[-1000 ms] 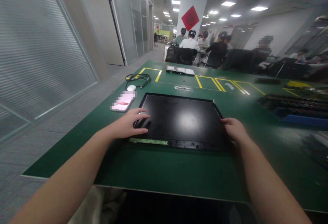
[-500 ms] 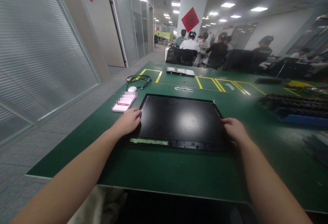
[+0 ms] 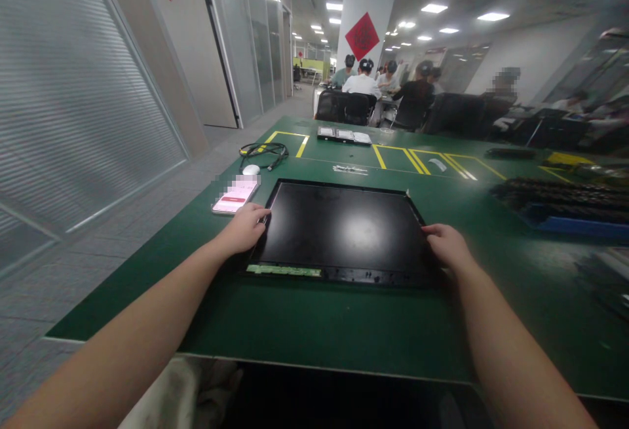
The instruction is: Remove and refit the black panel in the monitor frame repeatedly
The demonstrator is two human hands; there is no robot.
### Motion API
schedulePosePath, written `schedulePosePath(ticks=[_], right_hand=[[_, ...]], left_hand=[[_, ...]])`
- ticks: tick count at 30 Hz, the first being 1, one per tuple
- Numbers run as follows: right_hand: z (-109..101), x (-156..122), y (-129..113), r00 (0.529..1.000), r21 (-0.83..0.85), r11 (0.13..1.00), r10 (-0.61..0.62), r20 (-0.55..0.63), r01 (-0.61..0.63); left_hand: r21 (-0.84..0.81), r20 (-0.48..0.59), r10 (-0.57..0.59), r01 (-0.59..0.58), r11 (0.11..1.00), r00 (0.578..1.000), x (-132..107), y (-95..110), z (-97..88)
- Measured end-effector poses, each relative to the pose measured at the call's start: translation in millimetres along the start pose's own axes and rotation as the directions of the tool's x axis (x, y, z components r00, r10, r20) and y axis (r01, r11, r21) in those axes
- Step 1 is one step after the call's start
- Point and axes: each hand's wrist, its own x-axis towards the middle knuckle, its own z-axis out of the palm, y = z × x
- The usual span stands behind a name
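A black display panel (image 3: pixel 339 229) lies face up on the green table, in front of me. Along its near edge runs a green circuit board strip (image 3: pixel 285 270), left of the middle. My left hand (image 3: pixel 244 229) grips the panel's left side, with the thumb and fingers at the edge. On the opposite side my right hand (image 3: pixel 448 245) pinches the right edge of the frame. The undersides of both grips are hidden. Just beyond my left hand lies a phone (image 3: pixel 234 198) with a pinkish screen, and a white mouse (image 3: pixel 251 170) sits behind it.
A coiled black cable (image 3: pixel 263 150) lies at the far left of the green table (image 3: pixel 314 331). Several drives (image 3: pixel 344 135) stand in a row at the back. To the right is a blue tray (image 3: pixel 580 224) with dark parts. People sit at tables beyond.
The whole view has shifted slightly, so everything sits a little further left. Both hands keep their hold on the display panel, which shows no clear movement on the table.
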Motion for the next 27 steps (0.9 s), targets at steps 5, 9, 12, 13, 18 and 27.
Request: schedulePosePath(ticks=[5,9,12,13,18,27], right_hand=[[-1,-1,-2,0.999,0.039,0.999,0.034,-0.009,-0.034],[-2,-2,-2,0.999,0.071,0.996,0.051,0.005,-0.051],[-1,-2,-1,0.998,0.088,0.994,0.063,0.013,-0.064],[-1,-1,-1,0.997,0.090,0.993,0.069,0.017,-0.070],[2,5,6,0.995,0.121,0.988,0.093,0.042,-0.098],[8,14,22,1.000,0.157,0.987,0.026,-0.004,-0.025]], left_hand=[[-0.015,0.008,-0.009,0.009,1.000,1.000,1,0,-0.4],[-0.032,0.008,-0.006,0.006,0.999,1.000,1,0,-0.9],[-0.041,0.001,0.005,-0.005,0.999,1.000,1,-2,0.3],[-0.040,-0.001,0.008,-0.008,0.999,1.000,2,-3,1.0],[-0.027,-0.011,0.023,-0.023,0.999,1.000,3,-7,4.6],[-0.050,-0.033,0.025,-0.026,0.998,0.999,3,-9,7.3]])
